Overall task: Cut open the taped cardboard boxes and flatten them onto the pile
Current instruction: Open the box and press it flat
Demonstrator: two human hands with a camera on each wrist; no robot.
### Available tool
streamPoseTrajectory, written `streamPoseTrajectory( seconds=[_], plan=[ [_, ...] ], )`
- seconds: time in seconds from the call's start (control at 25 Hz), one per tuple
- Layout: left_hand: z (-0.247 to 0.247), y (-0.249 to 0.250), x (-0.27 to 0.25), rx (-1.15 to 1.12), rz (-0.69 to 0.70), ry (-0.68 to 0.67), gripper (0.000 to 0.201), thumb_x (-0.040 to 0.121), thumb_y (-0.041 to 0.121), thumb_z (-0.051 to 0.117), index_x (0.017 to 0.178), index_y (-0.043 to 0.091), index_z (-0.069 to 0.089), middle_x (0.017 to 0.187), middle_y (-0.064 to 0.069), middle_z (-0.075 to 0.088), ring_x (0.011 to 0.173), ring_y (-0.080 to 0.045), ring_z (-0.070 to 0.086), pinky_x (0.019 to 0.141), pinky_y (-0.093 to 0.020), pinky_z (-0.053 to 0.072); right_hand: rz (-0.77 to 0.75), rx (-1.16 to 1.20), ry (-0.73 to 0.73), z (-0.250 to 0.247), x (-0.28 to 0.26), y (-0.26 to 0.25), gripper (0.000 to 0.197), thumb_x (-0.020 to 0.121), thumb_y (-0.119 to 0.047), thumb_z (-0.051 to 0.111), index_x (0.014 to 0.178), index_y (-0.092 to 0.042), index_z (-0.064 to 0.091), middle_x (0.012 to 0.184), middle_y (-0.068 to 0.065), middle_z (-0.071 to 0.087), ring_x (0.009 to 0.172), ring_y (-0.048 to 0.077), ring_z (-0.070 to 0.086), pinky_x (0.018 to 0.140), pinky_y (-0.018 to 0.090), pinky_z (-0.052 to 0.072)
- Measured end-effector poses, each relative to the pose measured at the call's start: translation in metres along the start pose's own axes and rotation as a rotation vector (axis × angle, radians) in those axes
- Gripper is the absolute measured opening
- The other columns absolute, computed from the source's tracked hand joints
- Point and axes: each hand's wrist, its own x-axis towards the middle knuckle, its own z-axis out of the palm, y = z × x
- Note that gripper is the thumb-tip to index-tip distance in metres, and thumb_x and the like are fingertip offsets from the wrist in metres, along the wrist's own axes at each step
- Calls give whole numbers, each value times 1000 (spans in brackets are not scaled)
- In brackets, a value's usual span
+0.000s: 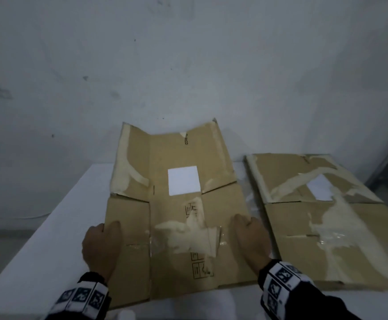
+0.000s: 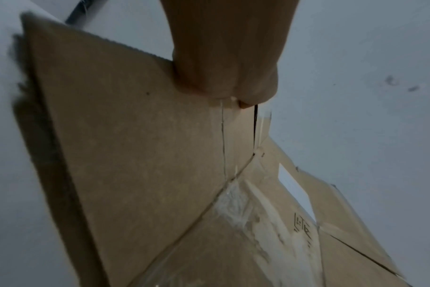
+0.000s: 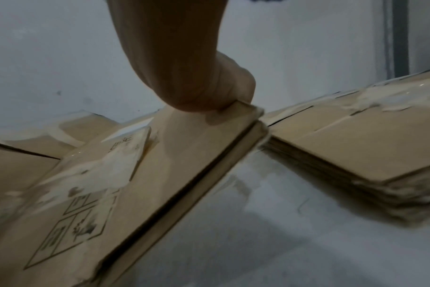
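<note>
- My left hand (image 1: pixel 101 247) and right hand (image 1: pixel 253 241) each clamp a side edge of the flattened box (image 1: pixel 176 204).
- I'd keep it level, carrying it right onto the pile (image 1: pixel 326 218).

Scuffed pale grey wall (image 1: pixel 188 54) behind a white table (image 1: pixel 38 245), dim light

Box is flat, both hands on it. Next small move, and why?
Probably carry the box right onto the pile: left hand and right hand grip its side edges, it is already flattened, and the pile lies beside it.
</note>
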Motion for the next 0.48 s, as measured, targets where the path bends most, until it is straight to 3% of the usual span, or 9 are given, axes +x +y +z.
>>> streamPoseTrajectory(
  seconds=[0.16,0.32,0.48],
  plan=[
    [46,55,-53,-163,33,-60,35,75,34,49,56,5,43,62,-7,43,55,-18,38,50,-26,26,-1,39,107,-81,28,21,48,93,-49,44,95,-3,61,94,11,62,81,27,53,73,30,38],
    [118,96,-108,-212,10,-252,34,69,36,46,50,10,34,53,-3,35,53,-20,33,53,-29,25,93,13,257,-167,65,73,58,92,-54,42,98,-1,65,102,19,64,89,33,56,77,33,38],
    [191,127,-164,-260,-60,-482,47,89,22,56,48,14,34,52,-3,38,53,-21,37,53,-27,26,234,-94,330,-246,107,133,71,88,-65,39,107,-1,63,107,22,62,96,37,57,85,41,43]
  ],
)
